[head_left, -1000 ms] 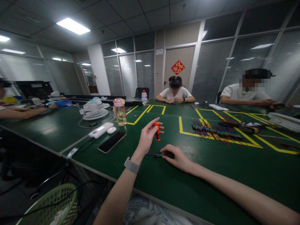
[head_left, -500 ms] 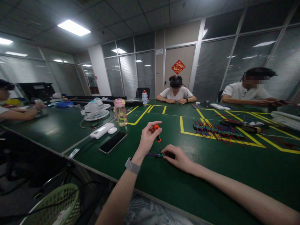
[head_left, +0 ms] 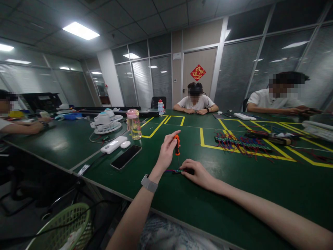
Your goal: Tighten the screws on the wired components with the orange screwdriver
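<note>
My left hand grips an orange-handled screwdriver upright, its thin shaft pointing down at a small green part with coloured wires on the green table. My right hand lies on the table just right of that part, fingers curled and pressing it down. A grey watch sits on my left wrist.
A black phone, a white remote-like device, a pink-capped bottle and small white fans lie to the left. A heap of wired parts sits inside yellow floor-tape lines at right. Three other people sit around the table. A green basket stands below left.
The view has shifted slightly. My left hand and the screwdriver have turned a little on the spot; my right hand stays on the part.
</note>
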Available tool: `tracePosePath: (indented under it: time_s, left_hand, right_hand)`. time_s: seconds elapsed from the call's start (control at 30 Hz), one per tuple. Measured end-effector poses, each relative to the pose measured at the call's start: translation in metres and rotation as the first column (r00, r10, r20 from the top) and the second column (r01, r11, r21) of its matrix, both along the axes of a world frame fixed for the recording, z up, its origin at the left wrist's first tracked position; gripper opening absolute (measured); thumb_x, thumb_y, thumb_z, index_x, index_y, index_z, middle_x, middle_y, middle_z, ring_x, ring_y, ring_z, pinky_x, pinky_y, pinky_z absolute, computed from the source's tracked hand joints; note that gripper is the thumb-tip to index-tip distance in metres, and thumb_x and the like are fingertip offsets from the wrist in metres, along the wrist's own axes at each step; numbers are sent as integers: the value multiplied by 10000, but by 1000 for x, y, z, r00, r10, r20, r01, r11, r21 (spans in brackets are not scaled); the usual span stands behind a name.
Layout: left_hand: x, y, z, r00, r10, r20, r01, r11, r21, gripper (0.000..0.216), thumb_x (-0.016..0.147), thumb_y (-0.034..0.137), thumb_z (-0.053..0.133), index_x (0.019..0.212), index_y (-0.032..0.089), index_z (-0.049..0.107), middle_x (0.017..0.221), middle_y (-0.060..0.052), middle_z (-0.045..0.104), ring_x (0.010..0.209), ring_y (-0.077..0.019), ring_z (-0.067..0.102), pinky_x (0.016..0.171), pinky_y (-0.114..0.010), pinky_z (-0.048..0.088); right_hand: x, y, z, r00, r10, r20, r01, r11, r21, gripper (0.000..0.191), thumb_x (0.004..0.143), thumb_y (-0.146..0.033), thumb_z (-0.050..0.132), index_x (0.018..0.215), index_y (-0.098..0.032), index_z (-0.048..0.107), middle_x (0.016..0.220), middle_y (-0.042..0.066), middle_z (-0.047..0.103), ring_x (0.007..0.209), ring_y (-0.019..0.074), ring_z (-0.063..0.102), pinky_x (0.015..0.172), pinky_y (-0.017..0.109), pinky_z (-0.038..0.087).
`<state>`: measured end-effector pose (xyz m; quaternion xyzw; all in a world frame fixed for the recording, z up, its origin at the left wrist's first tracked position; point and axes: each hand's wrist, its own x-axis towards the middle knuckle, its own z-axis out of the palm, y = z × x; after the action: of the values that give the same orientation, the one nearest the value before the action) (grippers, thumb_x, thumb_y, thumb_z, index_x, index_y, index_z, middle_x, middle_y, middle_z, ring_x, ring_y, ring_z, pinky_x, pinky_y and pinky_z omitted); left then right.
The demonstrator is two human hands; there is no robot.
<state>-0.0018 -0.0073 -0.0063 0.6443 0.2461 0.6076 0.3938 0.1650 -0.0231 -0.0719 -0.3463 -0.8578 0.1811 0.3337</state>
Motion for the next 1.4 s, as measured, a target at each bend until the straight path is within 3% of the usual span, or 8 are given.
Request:
tracePosePath:
  time_s: [0.27, 0.5, 0.67, 0.77, 0.93, 1.13, 1.27, 1.4]
  left_hand:
    - [-4, 1, 1, 999, -10, 35, 11, 1000, -14, 344, 785, 284, 639, 1118, 202, 612, 981, -39, 597, 737, -99, 573, 695, -229, 500]
    - [-4, 3, 1, 981, -153, 123, 161, 985, -59, 379, 879, 342, 494, 1234, 218, 546, 1238, -101, 563, 985, -199, 610, 830, -343, 517]
    - [-6, 4, 1, 992, 107, 70, -107, 994, 7, 330, 799, 312, 621, 1107, 194, 622, 980, -51, 622, 801, -130, 611, 731, -256, 515]
    - [-7, 4, 2, 982, 189, 11, -190, 979, 68, 264, 831, 302, 578, 1062, 204, 661, 1057, -57, 589, 906, -135, 588, 804, -240, 487]
    - [-7, 6, 0, 994, -39, 101, 39, 999, 9, 366, 887, 320, 475, 1229, 220, 556, 1194, -87, 576, 979, -179, 600, 822, -315, 512]
    - [-9, 5, 0, 990, 135, 42, -137, 989, 50, 286, 781, 299, 643, 1046, 192, 661, 988, -46, 610, 825, -115, 580, 748, -220, 485]
    - [-8, 5, 1, 995, -20, 100, 20, 1000, 7, 327, 875, 322, 501, 1166, 218, 608, 1221, -82, 551, 1024, -178, 575, 847, -290, 492]
    - [-8, 6, 1, 988, -57, 144, 64, 997, -41, 374, 842, 324, 557, 1195, 205, 576, 1106, -86, 616, 910, -179, 621, 783, -326, 526]
  right_hand:
    - [0, 2, -3, 1000, 8, -9, -8, 1000, -6, 131, 805, -189, 575, 882, -173, 679, 854, 51, 610, 750, 146, 576, 663, 263, 475]
    - [-2, 4, -5, 1000, 11, 14, -11, 1000, 26, 116, 790, -154, 571, 866, -162, 659, 844, 45, 595, 736, 136, 559, 650, 246, 460]
    - [-4, 8, -7, 1000, -14, 20, 13, 999, 48, 124, 795, -153, 570, 883, -165, 656, 848, 48, 597, 754, 145, 557, 668, 256, 456]
    - [-6, 9, -5, 999, -36, 20, 35, 998, 50, 116, 796, -149, 567, 878, -163, 649, 849, 52, 597, 761, 151, 558, 672, 263, 455]
    - [-11, 9, -1, 999, -39, 5, 39, 999, 34, 72, 770, -136, 588, 825, -161, 627, 851, 46, 596, 746, 144, 551, 667, 259, 452]
    - [-13, 11, -3, 997, -62, -36, 61, 997, -39, 78, 758, -132, 591, 825, -155, 621, 799, 31, 609, 704, 135, 560, 643, 249, 453]
    - [-12, 9, -4, 997, -78, -26, 76, 996, -56, 149, 763, -153, 595, 906, -162, 636, 800, 31, 620, 707, 140, 568, 642, 254, 454]
    - [-13, 9, -5, 996, -82, -24, 81, 995, -57, 227, 765, -160, 600, 991, -166, 625, 807, 30, 624, 712, 141, 572, 653, 260, 460]
